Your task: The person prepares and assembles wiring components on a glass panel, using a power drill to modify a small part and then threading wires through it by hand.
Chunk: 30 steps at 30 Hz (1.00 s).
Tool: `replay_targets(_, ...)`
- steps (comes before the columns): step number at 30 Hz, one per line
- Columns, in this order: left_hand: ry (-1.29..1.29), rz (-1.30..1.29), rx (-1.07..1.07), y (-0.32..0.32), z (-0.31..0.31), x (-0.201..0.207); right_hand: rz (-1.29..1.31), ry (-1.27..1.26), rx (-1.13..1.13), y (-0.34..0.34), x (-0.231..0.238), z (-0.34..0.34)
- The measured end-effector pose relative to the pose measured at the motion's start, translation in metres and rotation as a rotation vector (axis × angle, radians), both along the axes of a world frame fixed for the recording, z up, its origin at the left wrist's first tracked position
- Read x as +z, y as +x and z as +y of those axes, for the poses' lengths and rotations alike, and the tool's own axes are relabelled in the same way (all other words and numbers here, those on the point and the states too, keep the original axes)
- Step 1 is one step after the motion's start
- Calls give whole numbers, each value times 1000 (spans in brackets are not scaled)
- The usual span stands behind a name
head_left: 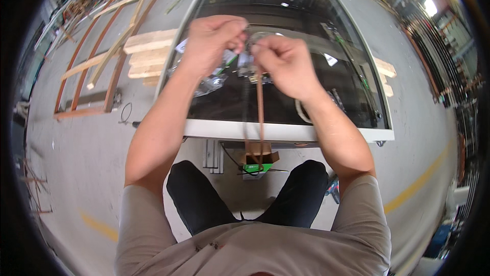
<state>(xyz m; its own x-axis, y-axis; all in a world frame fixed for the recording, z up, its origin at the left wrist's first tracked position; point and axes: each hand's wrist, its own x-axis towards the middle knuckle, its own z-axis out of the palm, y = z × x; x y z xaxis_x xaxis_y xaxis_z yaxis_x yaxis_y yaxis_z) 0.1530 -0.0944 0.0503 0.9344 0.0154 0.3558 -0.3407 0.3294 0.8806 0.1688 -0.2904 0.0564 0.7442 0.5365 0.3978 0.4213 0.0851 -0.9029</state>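
Both my hands are raised over a dark glass panel [224,110] in a pale frame. My left hand [213,41] is closed, its fingertips pinched on something too small and blurred to name. Facing it, my right hand [287,64] pinches a thin brown strip [261,103]. The strip hangs past the panel's near edge, where a second, blurred strand runs down beside it. Clear plastic bags [208,86] and small parts lie on the glass by my left wrist. Beneath my right wrist is a pale curved cord [300,111]; its ends are hidden.
Below the panel's edge, an opened green and brown carton [258,168] stands on the floor between my legs. Stacked timber [149,51] juts out at the panel's left. Farther left lies a wood and rust-coloured frame [76,79]. A power tool [333,190] rests near my right knee.
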Motion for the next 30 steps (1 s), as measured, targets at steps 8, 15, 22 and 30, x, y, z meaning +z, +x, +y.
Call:
replay_targets(8, -28, 13, -78, -8, -7, -8, -143, 71, -78, -12, 1, 10)
replay_targets(15, -165, -24, -124, -7, 2, -10, -344, 37, -81, -13, -3, 21)
replay_targets(22, -502, -104, -188, -1, 20, 11, -375, -142, -289, 17, 15, -5)
replay_targets(30, -704, 39, -197, -6, 38, 13, -530, -385, -202, 41, 5, 8)
